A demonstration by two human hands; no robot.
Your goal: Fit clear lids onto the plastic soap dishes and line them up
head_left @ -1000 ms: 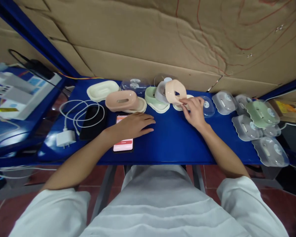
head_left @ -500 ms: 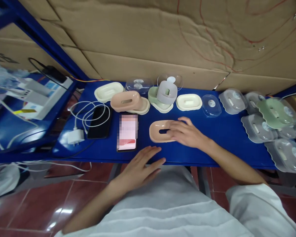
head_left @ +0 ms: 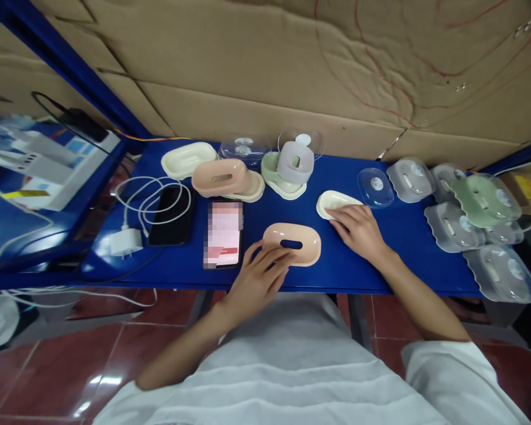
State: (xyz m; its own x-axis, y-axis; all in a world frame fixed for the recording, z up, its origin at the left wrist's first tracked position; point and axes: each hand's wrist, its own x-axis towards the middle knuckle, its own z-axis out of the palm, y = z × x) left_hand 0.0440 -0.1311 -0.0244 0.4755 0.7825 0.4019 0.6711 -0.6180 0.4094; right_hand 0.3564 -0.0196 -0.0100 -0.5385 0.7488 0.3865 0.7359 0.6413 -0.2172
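In the head view, a peach oval soap dish (head_left: 312,242) with a slot in its middle lies on the blue table near the front edge. My left hand (head_left: 261,271) is closed on its left front rim, the fingertips covering part of it. Farther back to the right, my right hand (head_left: 360,231) grips a cream oval dish base (head_left: 330,200), fingers over its front side. That base lies at a slant. A phone (head_left: 223,236) with a lit, blurred screen is left of the peach dish.
Behind stand a peach holder (head_left: 219,177), a cream dish (head_left: 190,159), a lilac piece (head_left: 296,162) and clear lids (head_left: 375,188). Several frosted boxes (head_left: 411,180) fill the right end. A dark phone (head_left: 170,218), charger (head_left: 126,242) and cable lie left. Cardboard (head_left: 248,71) closes the back.
My right hand has left the peach dish and now grips the cream base, which has come forward and tilted. My left hand has moved up onto the peach dish, which sits slightly nearer me.
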